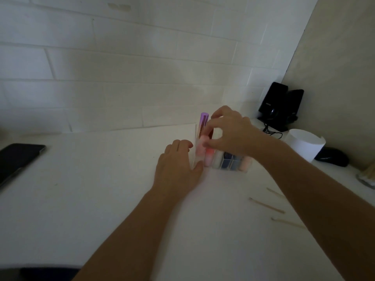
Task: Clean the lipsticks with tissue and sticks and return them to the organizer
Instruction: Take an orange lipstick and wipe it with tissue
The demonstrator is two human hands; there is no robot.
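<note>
Toward the back edge of the surface, right of its middle, stands the clear organizer, and both hands are at its left end. The left hand has its fingers and thumb curled about the organizer's left wall, bracing it. The right hand reaches over from above, its fingertips closed in a pinch on the top of a pink lipstick that stands upright in the leftmost compartment; whether its base sits right down is too blurred to tell.

The main risk, as I judge it, is crowding. A tall purple tube rises just beside the pinched one and a reddish one touches it on the other side, so a slanted push or a careless release could tip a neighbour or jam the lipstick against a divider. The organizer looks light; if the bracing hand lets go while the other presses or pulls, the whole case could slide or rock. Dim light and smooth casings also make a slip of the pinch likely.

The lipsticks look like slim, glossy cylinders: pale pink, reddish, white, dark blue and peach, packed upright between clear partitions. Thin wooden sticks lie loose near the right edge, and a white tissue roll stands toward the back right corner, well apart from the hands.
</note>
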